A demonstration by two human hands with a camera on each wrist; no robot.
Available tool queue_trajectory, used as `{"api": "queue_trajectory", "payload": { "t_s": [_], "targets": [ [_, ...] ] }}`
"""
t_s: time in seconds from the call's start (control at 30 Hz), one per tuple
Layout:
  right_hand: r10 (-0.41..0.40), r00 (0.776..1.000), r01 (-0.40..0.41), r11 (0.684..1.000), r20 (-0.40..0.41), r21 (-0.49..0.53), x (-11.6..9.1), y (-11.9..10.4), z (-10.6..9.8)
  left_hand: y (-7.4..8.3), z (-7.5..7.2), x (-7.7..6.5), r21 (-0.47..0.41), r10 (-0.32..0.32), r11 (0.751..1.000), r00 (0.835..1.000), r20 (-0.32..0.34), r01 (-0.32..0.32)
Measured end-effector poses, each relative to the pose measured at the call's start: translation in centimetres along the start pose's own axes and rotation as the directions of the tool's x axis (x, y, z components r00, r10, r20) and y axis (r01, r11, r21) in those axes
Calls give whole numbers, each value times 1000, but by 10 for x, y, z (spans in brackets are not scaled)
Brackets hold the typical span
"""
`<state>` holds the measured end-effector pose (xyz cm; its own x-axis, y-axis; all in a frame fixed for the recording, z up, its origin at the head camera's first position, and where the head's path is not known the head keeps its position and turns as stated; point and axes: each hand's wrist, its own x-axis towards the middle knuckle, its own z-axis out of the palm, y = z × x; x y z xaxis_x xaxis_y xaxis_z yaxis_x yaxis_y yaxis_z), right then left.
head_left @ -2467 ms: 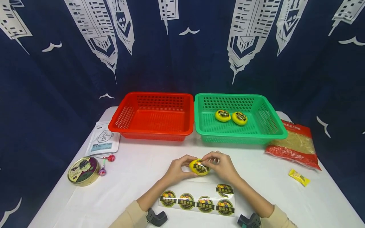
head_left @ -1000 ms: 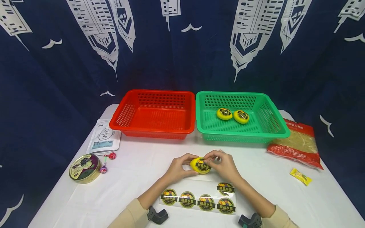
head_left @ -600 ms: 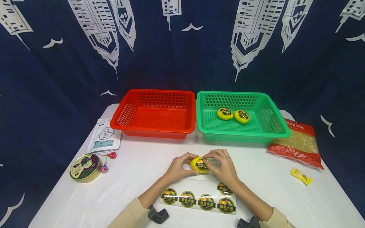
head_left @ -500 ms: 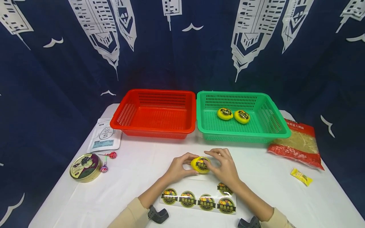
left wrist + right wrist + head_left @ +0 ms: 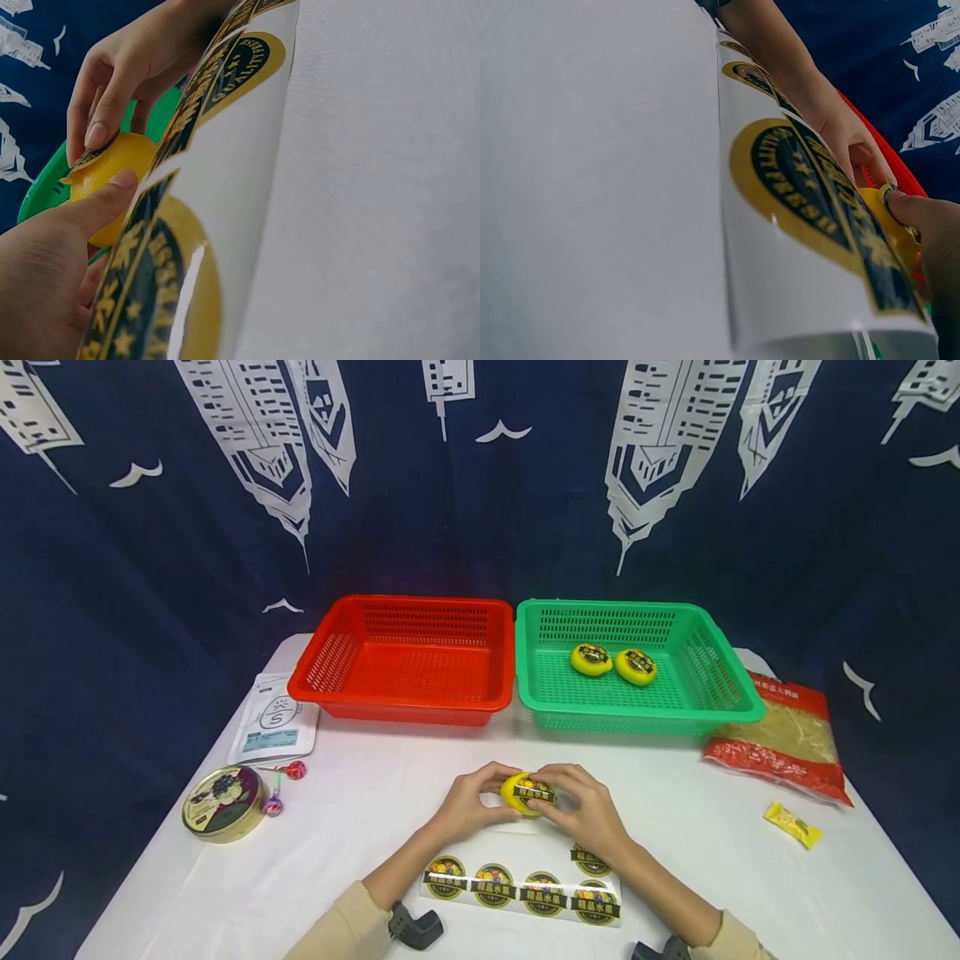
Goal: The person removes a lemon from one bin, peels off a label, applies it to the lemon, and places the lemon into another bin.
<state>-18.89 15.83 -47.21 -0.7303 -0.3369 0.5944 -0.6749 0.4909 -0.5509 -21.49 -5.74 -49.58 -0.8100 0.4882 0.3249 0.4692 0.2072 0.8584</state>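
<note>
A yellow lemon (image 5: pixel 512 787) is held between both hands over the middle of the white table. My left hand (image 5: pixel 467 810) grips its left side, thumb at the near edge and fingers behind. A round black-and-gold fruit sticker (image 5: pixel 534 792) covers the lemon's upper face. My right hand (image 5: pixel 588 810) holds the lemon's right side, its thumb and fingertips at the sticker's edges. In the left wrist view, one sticker edge stands slightly off the lemon (image 5: pixel 124 161). Just below the hands lies a sheet of stickers (image 5: pixel 517 852), partly covered by the right forearm.
Behind the hands stand a red basket (image 5: pixel 397 703) and a green basket (image 5: pixel 637 717), the latter holding two stickered lemons (image 5: pixel 591 660). A round tin (image 5: pixel 223 802), lollipops (image 5: pixel 297 769) and a white pouch (image 5: pixel 279 718) lie left. Right are a pasta bag (image 5: pixel 783 735) and yellow-wrapped candy (image 5: pixel 792 825).
The right fingers, earlier pinching the sticker's edge and then lifted apart, have come down round the lemon's right side. The left hand keeps its grip on the lemon.
</note>
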Motion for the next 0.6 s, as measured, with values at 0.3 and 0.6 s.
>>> {"api": "queue_trajectory", "payload": {
  "t_s": [0.3,0.6],
  "targets": [
    [23,999,-26,994,27,108,0,4,4,1,-2,1,10,-13,1000,1000,9,13],
    [-1,1000,-2,992,25,123,-2,7,7,2,-7,3,-73,-116,990,991,69,121]
  ]
}}
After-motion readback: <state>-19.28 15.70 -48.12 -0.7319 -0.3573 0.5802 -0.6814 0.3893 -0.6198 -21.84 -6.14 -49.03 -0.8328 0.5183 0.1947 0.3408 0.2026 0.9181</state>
